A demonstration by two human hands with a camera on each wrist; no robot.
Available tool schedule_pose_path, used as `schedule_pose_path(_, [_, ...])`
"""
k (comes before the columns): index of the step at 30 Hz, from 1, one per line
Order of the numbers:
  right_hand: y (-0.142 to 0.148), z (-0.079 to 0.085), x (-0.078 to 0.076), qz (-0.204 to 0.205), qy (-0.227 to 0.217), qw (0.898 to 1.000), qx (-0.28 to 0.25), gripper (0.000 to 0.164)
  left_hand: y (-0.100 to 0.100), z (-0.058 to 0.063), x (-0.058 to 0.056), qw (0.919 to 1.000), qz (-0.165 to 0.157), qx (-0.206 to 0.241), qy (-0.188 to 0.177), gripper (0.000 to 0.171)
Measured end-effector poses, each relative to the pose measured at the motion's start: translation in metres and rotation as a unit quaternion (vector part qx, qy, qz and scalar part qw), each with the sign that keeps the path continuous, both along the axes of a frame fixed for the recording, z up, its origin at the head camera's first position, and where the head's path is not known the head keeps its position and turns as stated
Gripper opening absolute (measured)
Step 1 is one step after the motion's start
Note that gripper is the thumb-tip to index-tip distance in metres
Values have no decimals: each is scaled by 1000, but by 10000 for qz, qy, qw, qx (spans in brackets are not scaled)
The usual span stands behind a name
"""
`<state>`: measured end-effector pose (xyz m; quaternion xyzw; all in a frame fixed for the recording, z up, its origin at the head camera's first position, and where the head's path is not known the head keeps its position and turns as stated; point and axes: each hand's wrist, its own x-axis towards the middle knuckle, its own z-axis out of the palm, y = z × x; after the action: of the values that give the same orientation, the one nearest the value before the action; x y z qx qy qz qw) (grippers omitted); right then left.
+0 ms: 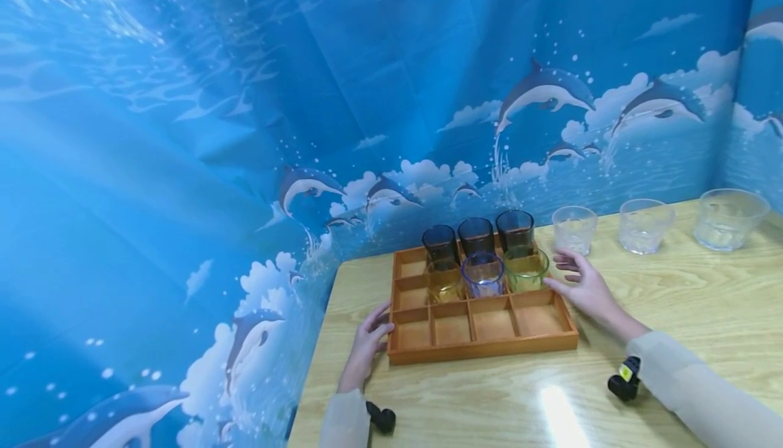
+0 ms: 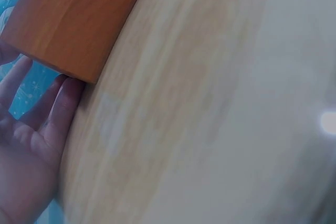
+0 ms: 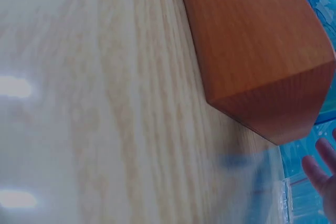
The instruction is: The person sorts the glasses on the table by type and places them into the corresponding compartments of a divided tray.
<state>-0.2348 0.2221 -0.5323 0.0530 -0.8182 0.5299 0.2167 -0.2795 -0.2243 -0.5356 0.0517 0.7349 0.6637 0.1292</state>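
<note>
A wooden compartment tray (image 1: 483,351) lies on the table. Its back row holds three dark glasses (image 1: 476,236); in the middle row stand an amber glass (image 1: 445,288), a blue glass (image 1: 483,278) and a green glass (image 1: 527,272). The front row shows bare wood. At the tray's left side, my left hand (image 1: 365,346) touches the wall with extended fingers; the left wrist view shows these fingers (image 2: 65,98) against the tray's corner. My right hand (image 1: 587,291) is beside the right wall near the green glass, fingers spread; whether its thumb touches the tray I cannot tell.
Three clear tumblers stand in a row at the back right: a narrow one (image 1: 573,230), a middle one (image 1: 645,227) and a wide one (image 1: 730,220). A blue dolphin-print curtain (image 1: 367,94) hangs behind the light wooden table (image 1: 477,407).
</note>
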Motion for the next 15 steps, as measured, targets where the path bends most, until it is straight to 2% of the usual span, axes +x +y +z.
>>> schedule_pose_path(6, [5,0,2,-126,94,9998,94,61,-2,-15,-7,9999,137,5,60,50])
schedule_pose_path(15, [16,-3,5,-307,242,9992,69,52,-1,-16,-7,9996,257,-111,61,47])
